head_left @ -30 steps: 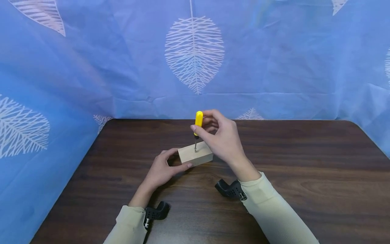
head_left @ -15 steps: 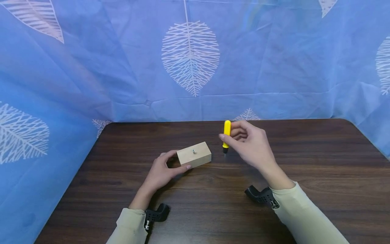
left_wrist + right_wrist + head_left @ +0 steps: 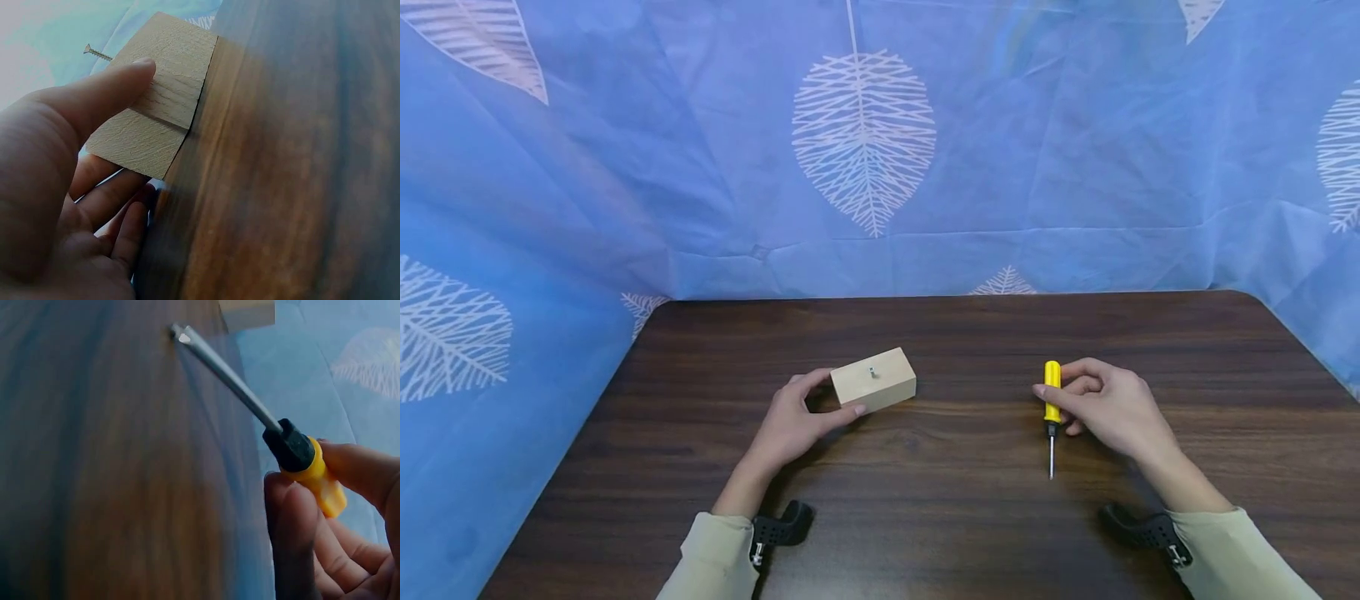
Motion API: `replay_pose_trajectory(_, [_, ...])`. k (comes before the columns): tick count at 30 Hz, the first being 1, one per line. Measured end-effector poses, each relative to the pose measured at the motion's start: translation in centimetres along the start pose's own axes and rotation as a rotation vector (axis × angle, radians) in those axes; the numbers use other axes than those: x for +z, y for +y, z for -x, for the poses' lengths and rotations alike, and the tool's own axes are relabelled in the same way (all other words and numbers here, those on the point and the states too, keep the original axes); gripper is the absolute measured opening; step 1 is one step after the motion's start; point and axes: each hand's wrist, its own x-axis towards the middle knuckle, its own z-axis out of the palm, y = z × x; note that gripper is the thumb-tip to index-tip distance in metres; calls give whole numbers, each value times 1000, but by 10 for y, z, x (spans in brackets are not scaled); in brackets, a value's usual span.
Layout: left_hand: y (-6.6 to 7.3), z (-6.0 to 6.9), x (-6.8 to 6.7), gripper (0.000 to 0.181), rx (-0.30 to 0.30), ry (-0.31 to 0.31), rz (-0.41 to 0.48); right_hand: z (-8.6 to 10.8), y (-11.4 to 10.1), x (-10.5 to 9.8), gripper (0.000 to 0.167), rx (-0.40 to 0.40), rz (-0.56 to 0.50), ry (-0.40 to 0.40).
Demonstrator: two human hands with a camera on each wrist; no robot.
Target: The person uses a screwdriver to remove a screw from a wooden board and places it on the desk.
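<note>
A pale wooden block (image 3: 880, 385) lies on the dark table, left of centre. From its top face a screw (image 3: 98, 52) stands up, threads partly showing. My left hand (image 3: 793, 421) grips the block's left end, thumb on the near side and fingers behind. Well to the right, my right hand (image 3: 1112, 408) pinches a screwdriver (image 3: 1052, 396) by its yellow handle between thumb and fingers. The screwdriver's metal shaft (image 3: 231, 378) points toward the person in the head view, its tip close to the tabletop; whether it touches cannot be told.
The brown wood-grain table (image 3: 925, 508) fills the lower part of the head view. Behind it hangs a blue cloth (image 3: 722, 150) with white leaf patterns. Black wrist mounts (image 3: 782, 525) sit at both cuffs.
My right hand has lifted the screwdriver off the screw and carried it right and down toward the tabletop, its tip now toward the person. The left hand and block stay put.
</note>
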Motion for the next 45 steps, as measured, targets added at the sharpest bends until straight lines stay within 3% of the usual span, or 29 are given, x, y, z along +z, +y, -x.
replay_pose_trajectory(7, [0, 2, -2, 59, -16, 7, -2, -1, 8, -1, 67, 31, 45, -20])
replay_pose_trajectory(13, [1, 1, -1, 60, -13, 5, -19, 0, 8, 0, 71, 77, 86, 8])
replay_pose_trajectory(23, [4, -2, -3, 59, -3, 7, -22, -5, 11, 8, 67, -15, 268, 125])
replay_pose_trajectory(45, [2, 0, -1, 58, 5, 5, -5, -2, 10, 9, 66, 12, 216, 131])
